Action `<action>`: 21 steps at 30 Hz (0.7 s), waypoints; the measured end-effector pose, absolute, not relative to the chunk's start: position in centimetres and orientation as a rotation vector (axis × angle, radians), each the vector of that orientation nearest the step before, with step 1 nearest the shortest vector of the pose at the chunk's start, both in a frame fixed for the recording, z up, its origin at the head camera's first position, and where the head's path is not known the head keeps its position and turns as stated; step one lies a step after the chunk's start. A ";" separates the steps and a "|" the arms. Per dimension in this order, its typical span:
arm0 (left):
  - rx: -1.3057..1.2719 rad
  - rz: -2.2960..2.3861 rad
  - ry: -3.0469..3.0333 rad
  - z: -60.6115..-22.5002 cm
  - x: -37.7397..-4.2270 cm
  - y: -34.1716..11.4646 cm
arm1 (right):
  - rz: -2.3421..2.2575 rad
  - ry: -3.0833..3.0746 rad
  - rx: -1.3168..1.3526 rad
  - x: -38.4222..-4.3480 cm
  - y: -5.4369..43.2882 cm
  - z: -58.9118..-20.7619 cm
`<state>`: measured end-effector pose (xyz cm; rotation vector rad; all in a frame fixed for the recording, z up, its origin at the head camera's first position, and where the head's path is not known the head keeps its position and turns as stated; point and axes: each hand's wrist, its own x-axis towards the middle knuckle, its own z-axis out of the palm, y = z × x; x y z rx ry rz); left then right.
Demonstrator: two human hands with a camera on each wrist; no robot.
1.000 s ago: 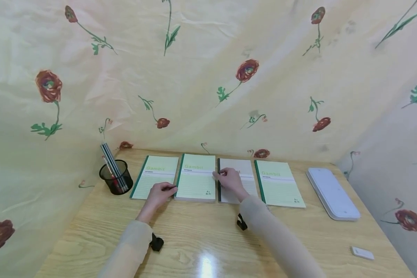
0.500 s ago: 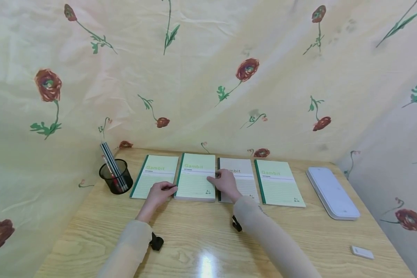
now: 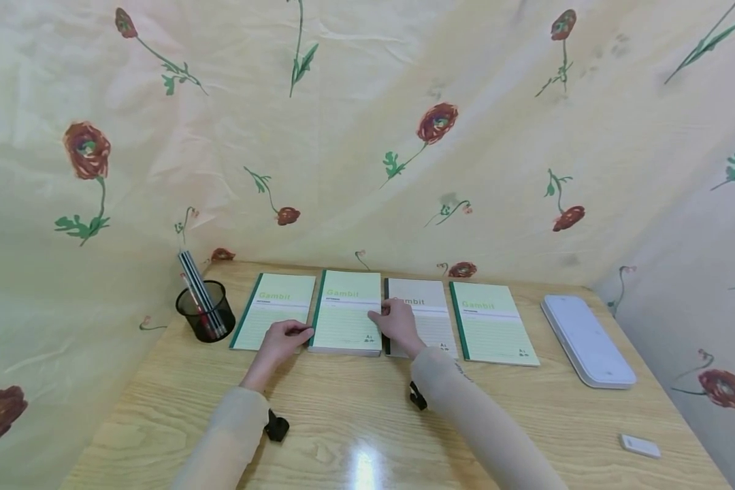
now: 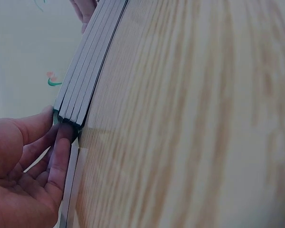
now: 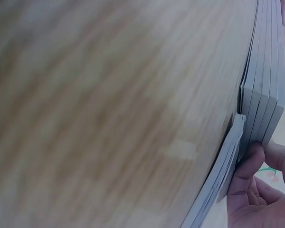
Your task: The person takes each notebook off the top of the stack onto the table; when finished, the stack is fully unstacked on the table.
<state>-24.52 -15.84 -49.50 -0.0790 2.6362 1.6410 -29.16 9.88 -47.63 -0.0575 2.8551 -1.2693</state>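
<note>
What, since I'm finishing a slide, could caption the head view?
Left hand and right hand touch opposite sides of a notebook stack on a table.

On the wooden table (image 3: 337, 408), far left, I observe a black mesh cup (image 3: 225, 314) containing leaning pencils (image 3: 197, 280). Right side: white case (image 3: 588, 340); nearer the front, small white block (image 3: 640, 446). Backdrop: floral sheeting (image 3: 355, 75).

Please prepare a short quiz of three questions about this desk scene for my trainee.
1. True or false: the person's left grip and right grip both touch one pale-green paper notebook stack.
2. Choose: the black round mesh cup holds (a) scissors, (b) striped pencils, (c) spoons.
3. Fill the gap: the flat white rounded case lies on the ___ side of the wooden table.

Key: 1 true; 2 b; 3 right.
</note>
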 end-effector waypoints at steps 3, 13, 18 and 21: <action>-0.070 1.643 2.638 -49.4 -24.4 -15.9 | -1.281 2.839 -0.048 -29.2 9.9 -47.6; -0.069 1.638 2.638 -49.3 -24.4 -15.9 | -1.260 2.815 0.032 -29.2 10.0 -47.5; -0.079 1.637 2.638 -49.3 -24.5 -15.9 | -1.251 2.823 0.044 -29.1 10.0 -47.4; -0.082 1.625 2.642 -49.3 -24.5 -15.9 | -1.250 2.832 0.044 -29.1 10.0 -47.4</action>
